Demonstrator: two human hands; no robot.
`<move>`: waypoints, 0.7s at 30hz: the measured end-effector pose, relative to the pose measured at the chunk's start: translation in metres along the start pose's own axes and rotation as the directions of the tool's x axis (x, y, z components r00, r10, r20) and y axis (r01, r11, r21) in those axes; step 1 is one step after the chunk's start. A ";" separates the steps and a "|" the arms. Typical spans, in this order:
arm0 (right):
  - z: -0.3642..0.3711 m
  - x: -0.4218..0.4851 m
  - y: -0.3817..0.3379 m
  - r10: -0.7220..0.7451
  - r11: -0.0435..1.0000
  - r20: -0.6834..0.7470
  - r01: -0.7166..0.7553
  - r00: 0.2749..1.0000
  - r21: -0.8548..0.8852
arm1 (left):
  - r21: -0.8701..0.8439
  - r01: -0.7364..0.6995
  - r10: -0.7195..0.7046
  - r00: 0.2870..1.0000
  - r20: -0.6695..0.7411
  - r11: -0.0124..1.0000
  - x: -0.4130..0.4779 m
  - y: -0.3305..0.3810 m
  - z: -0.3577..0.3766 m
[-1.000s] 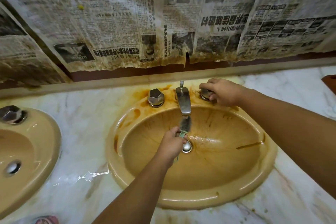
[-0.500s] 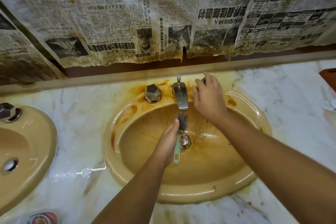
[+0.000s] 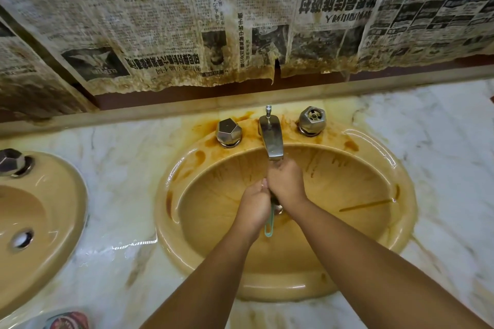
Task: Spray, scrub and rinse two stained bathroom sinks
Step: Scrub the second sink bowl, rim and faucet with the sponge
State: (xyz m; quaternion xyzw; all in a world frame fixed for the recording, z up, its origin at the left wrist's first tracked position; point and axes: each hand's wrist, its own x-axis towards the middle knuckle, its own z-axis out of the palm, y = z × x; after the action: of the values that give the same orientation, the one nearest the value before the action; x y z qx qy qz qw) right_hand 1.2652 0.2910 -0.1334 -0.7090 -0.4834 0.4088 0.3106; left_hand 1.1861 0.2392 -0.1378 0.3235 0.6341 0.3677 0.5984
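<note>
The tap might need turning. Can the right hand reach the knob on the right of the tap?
Probably yes. The right hand is just under the spout, close to the right knob, which stands uncovered with nothing between. It must let go of the brush first.

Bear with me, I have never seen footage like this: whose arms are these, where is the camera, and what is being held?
There is no machine here. One camera sits on a person's head and looks down, so both arms are that person's own. They stand at a marble counter with two yellow-brown basins. The stained sink in the middle has rust-coloured streaks, a metal spout, a left knob and a right knob. The second sink shows at the left edge. Stained newspaper covers the wall behind. The left hand grips a small brush by its green handle, under the spout. The right hand curls over the brush's upper end, hiding the bristles.
</note>
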 end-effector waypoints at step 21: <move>-0.006 0.006 0.005 0.026 0.999 0.068 -0.029 0.997 0.045 | 0.259 -0.176 0.246 0.932 -0.268 0.950 0.011 0.010 0.009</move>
State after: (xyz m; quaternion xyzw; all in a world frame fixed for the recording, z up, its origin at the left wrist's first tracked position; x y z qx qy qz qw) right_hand 1.2735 0.2942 -0.1366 -0.6940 -0.4745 0.4476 0.3046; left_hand 1.1934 0.2546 -0.1350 0.3985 0.7165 0.3983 0.4114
